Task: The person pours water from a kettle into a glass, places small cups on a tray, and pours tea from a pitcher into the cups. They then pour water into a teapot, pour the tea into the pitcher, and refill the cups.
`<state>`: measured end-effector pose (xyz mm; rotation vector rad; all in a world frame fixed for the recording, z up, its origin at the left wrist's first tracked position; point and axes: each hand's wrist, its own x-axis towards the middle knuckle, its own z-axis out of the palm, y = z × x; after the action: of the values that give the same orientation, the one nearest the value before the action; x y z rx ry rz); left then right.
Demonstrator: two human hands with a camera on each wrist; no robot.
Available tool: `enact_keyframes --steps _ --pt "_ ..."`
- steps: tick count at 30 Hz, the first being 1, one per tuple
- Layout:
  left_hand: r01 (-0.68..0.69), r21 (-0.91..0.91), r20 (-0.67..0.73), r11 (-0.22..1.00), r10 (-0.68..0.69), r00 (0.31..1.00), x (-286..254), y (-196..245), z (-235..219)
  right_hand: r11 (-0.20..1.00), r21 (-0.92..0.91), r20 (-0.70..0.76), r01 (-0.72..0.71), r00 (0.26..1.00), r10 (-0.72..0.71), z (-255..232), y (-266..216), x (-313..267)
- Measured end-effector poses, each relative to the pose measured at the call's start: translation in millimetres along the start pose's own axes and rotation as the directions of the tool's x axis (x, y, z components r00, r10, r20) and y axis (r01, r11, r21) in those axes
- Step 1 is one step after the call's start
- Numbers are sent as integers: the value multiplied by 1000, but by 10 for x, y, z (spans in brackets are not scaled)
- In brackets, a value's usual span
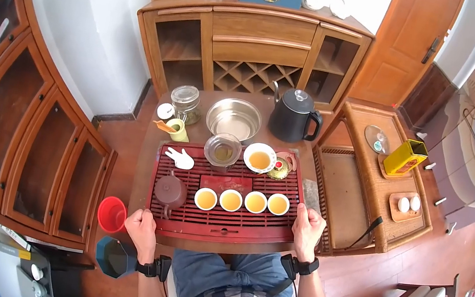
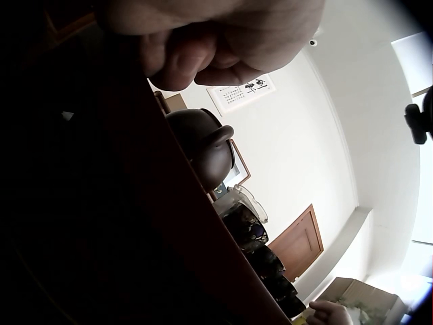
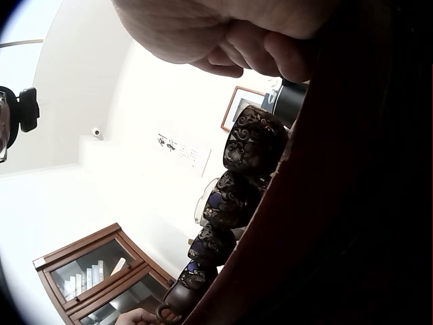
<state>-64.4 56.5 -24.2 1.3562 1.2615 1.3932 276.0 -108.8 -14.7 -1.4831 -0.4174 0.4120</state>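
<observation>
My left hand, fingers curled in with nothing in them, is at the front left corner of the red slatted tea tray. Likewise curled and holding nothing, my right hand is beside the tray's right edge. Several small cups of amber tea stand in a row on the tray, the rightmost cup nearest my right hand. A brown clay teapot sits on the left side, closest to my left hand. Dark patterned outsides of the cups show in the right wrist view.
Behind the row are a glass bowl, a white bowl of tea and a white hand-shaped ornament. Farther back stand a steel basin, black kettle and glass jar. A red bin is left; a rattan cart right.
</observation>
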Motion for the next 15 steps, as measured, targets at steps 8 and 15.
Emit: enact_keyframes --steps 8,15 --pt "12 2 0 1000 -12 1000 -9 55 14 998 48 1 -40 999 40 22 -80 -23" --pt "27 1 -11 1000 -27 1000 -19 74 26 1000 7 -18 -10 1000 10 2 3 5"
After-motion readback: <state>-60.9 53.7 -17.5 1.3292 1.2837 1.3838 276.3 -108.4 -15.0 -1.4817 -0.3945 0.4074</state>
